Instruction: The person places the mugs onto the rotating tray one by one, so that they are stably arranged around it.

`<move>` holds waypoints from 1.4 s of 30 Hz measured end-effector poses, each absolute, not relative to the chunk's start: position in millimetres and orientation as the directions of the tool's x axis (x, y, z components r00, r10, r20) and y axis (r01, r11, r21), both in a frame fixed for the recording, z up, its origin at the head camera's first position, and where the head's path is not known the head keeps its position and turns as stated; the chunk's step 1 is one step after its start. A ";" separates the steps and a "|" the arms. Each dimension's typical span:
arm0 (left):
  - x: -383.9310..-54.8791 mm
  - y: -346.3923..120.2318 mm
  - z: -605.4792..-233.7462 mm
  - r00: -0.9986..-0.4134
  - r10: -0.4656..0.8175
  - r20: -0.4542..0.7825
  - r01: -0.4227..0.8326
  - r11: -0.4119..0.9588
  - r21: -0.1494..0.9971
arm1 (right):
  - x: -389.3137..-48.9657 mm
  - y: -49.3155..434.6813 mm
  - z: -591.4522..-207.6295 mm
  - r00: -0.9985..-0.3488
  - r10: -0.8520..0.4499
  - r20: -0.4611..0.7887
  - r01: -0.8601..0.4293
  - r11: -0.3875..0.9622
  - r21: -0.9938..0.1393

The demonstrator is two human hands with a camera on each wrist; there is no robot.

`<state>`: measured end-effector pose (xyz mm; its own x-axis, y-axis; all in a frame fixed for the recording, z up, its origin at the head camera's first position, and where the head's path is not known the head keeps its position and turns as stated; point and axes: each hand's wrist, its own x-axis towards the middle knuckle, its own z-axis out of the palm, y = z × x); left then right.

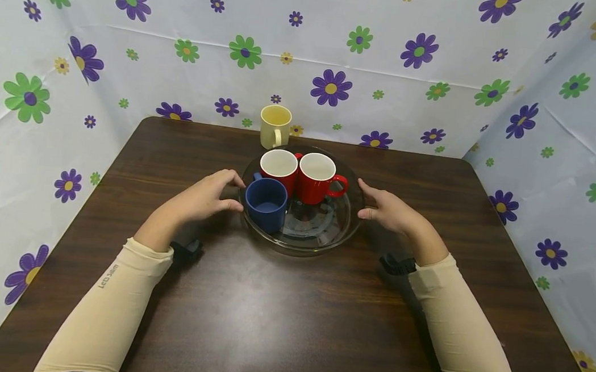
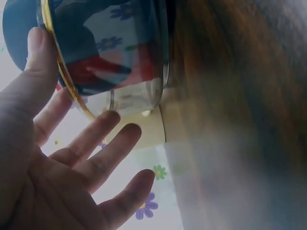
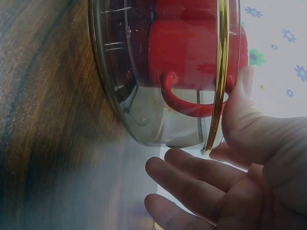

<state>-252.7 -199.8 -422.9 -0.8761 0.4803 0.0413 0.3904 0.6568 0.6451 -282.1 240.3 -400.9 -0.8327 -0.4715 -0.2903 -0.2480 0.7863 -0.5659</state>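
A clear glass dish point(image 1: 320, 249) with a wide rim stands on the table, holding a blue mug point(image 1: 266, 204) at its left and two red mugs with white insides. One red mug point(image 1: 312, 190) has its handle to the right; the other red mug point(image 1: 287, 181) is partly hidden behind the blue one. At the dish's left side, my left hand point(image 1: 200, 194) has thumb and fingers spread at the rim point(image 2: 61, 64). On the opposite side, my right hand point(image 1: 391, 209) lies with its thumb against the rim and its other fingers loosely extended below point(image 3: 211, 187).
Just behind the dish, a pale yellow mug point(image 1: 275, 129) stands near the back edge of the dark wooden table point(image 1: 269, 315). A white curtain with flowers point(image 1: 307, 38) surrounds the table at the back and sides.
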 end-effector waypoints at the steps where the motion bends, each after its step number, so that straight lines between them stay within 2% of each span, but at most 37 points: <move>1: -253.4 -199.9 -422.1 -0.875 0.484 0.033 0.387 0.656 0.648 | -281.5 241.3 -401.3 -0.834 -0.469 -0.291 -0.245 0.787 -0.566; 7: -256.9 -202.2 -418.7 -0.877 0.481 0.009 0.360 0.644 0.675 | -280.5 246.2 -403.9 -0.841 -0.456 -0.292 -0.233 0.792 -0.565; 17: -267.4 -219.0 -415.1 -0.902 0.432 0.005 0.306 0.630 0.714 | -290.9 239.2 -401.0 -0.822 -0.501 -0.269 -0.296 0.781 -0.551; 24: -299.7 -209.7 -405.5 -0.910 0.411 -0.050 0.265 0.670 0.693 | -287.7 241.5 -402.0 -0.826 -0.479 -0.297 -0.257 0.789 -0.558; 32: -345.5 -187.7 -391.9 -0.904 0.399 -0.152 0.229 0.753 0.617 | -286.6 247.0 -400.2 -0.828 -0.486 -0.281 -0.269 0.783 -0.560; 39: -372.8 -166.7 -387.8 -0.893 0.389 -0.225 0.170 0.756 0.633 | -285.6 246.3 -401.0 -0.830 -0.487 -0.272 -0.271 0.778 -0.567; 42: -380.2 -159.1 -390.0 -0.885 0.410 -0.223 0.193 0.756 0.626 | -284.2 244.9 -400.9 -0.831 -0.487 -0.269 -0.269 0.775 -0.572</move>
<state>-380.2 -159.1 -390.0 -0.8846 0.4098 -0.2225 0.1929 0.7560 0.6255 -284.2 244.9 -400.9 -0.8311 -0.4870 -0.2685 -0.2691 0.7747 -0.5722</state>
